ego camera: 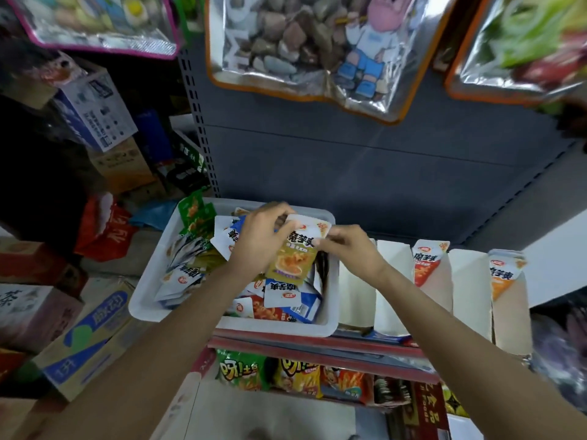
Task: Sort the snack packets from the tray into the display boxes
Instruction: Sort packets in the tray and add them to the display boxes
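A white tray (149,300) on the shelf holds several mixed snack packets in blue, red, green and olive. Above it my left hand (262,241) grips an olive-yellow packet (290,262) from the left side. My right hand (346,246) pinches the same packet's white top edge from the right. To the right of the tray stand several white display boxes (355,296). One box holds a red packet (425,262), and another box further right holds an orange packet (503,274).
The grey shelf back panel (365,173) rises behind the tray. Large snack bags (314,42) hang overhead. Chip bags (298,376) fill the shelf below. Cardboard cartons (85,338) and a red bag (104,233) are piled on the left.
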